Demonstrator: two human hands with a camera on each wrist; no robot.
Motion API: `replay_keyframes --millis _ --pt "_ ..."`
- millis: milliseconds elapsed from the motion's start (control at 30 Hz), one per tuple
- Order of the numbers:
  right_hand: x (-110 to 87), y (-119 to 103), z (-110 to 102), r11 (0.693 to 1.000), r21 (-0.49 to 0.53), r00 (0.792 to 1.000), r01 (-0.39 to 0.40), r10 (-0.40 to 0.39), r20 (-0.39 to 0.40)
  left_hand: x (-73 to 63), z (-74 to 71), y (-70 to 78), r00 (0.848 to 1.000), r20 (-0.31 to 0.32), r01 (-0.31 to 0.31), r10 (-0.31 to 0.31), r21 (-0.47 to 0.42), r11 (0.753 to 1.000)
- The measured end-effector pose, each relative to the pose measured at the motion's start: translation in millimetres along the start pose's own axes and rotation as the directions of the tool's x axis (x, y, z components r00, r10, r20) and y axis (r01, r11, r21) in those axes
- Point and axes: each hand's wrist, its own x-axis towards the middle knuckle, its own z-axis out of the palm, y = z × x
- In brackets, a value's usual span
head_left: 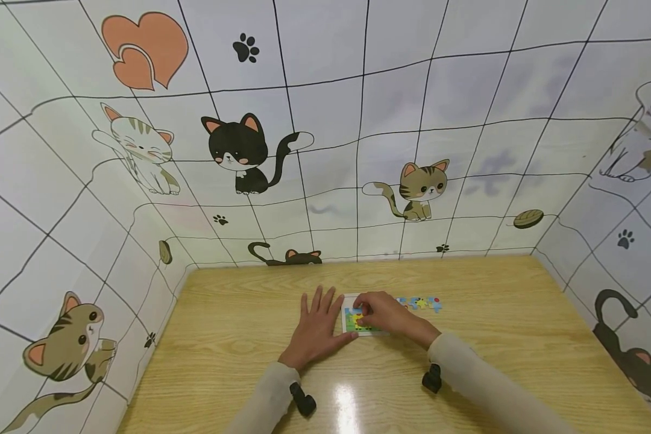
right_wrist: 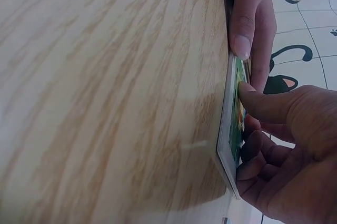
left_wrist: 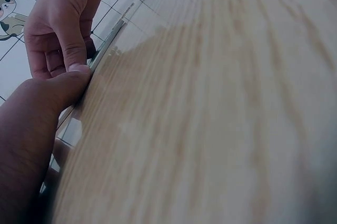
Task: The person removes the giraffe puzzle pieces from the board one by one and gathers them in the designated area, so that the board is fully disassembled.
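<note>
Sleeves (head_left: 266,398), outspread left hand (head_left: 316,331), right hand (head_left: 389,313), hold unclear, at white tray (right_wrist: 225,129) of puzzle pieces (head_left: 351,320)

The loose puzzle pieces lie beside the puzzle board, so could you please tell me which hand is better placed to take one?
Probably the right hand: it is over the puzzle board, nearer the loose pieces. The left hand lies spread at the board's left edge, farther away.

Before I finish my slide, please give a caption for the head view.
Left hand at the edge of a framed jigsaw puzzle, right hand over it, more pieces to the right.
</note>
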Motion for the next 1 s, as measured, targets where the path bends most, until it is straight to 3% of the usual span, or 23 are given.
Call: replay_keyframes --millis 467,1000 --pt "-2.9 0 -1 1.000 0.020 1.000 0.004 -0.003 -0.013 0.3 -1.8 1.9 1.000 0.002 0.003 -0.003 0.009 1.000" --pt "-6.9 1 10 0.995 0.092 0.984 0.036 -0.020 -0.176 0.3 -1.3 0.0 1.000 -0.001 -0.001 0.001 -0.002 1.000"
